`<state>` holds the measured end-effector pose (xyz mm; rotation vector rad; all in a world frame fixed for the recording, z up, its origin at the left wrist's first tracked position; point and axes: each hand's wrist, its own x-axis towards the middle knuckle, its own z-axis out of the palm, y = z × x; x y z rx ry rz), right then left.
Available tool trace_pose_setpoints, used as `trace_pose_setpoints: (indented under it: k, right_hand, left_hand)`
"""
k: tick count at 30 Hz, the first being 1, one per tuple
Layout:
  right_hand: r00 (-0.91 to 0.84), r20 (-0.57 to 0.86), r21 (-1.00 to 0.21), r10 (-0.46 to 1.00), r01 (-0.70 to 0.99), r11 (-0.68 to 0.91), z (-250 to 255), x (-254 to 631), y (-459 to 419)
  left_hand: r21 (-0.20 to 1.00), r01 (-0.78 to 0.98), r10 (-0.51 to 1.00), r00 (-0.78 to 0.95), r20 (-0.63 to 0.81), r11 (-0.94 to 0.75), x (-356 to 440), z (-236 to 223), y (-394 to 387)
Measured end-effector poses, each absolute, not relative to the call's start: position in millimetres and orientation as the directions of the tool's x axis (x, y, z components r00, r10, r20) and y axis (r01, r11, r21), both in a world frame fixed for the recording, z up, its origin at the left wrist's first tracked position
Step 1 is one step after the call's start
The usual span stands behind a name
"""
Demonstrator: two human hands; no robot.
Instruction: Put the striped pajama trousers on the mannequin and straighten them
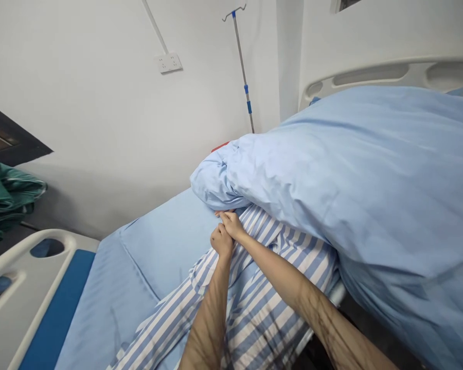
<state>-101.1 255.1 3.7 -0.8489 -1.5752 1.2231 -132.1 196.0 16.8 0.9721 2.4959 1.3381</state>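
The left hand [221, 240] and right hand [232, 225] sit close together, fingers curled, at the striped garment [262, 308] on the bed sheet [170, 231]; whether they pinch cloth cannot be told. The quilt [370, 180], heaped headboard-side, presumably keeps that garment accessible.

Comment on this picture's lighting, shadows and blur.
Head view: soft light, no strong glare; shadow on the wall beside the green cloth; dark, smeary streaks across the left forearm and right forearm; left hand and right hand fairly sharp.
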Motion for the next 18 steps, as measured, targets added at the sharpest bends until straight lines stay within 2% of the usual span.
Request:
trace_pose_setpoints:
  k: [3, 7, 9, 11, 14, 18]
  right_hand:
    - [-0.294, 0.27, -0.962, 0.917, -0.041, 0.27, 2, -101, 254]
    - [-0.349, 0.228, -0.954, 0.909, 0.107, 0.28, 14, -99, 245]
    - [-0.41, 0.258, -0.923, 0.875, 0.163, 0.349, 31, -100, 240]
    - [-0.484, 0.347, -0.865, 0.803, 0.165, 0.473, 51, -103, 237]
    - [-0.547, 0.441, -0.777, 0.711, 0.164, 0.608, 72, -103, 241]
    - [-0.48, 0.412, -0.817, 0.774, 0.181, 0.547, 56, -86, 256]
  left_hand:
    - [0.712, 0.546, 0.645, -0.745, 0.171, 0.441, -133, 10, 190]
    - [0.659, 0.575, 0.657, -0.737, 0.16, 0.485, -138, 15, 178]
    - [0.62, 0.608, 0.677, -0.718, 0.161, 0.497, -142, 16, 168]
    - [0.595, 0.63, 0.691, -0.704, 0.164, 0.5, -145, 15, 160]
    - [0.62, 0.61, 0.675, -0.718, 0.169, 0.493, -147, 13, 154]
    - [0.662, 0.57, 0.645, -0.746, 0.167, 0.488, -147, 12, 157]
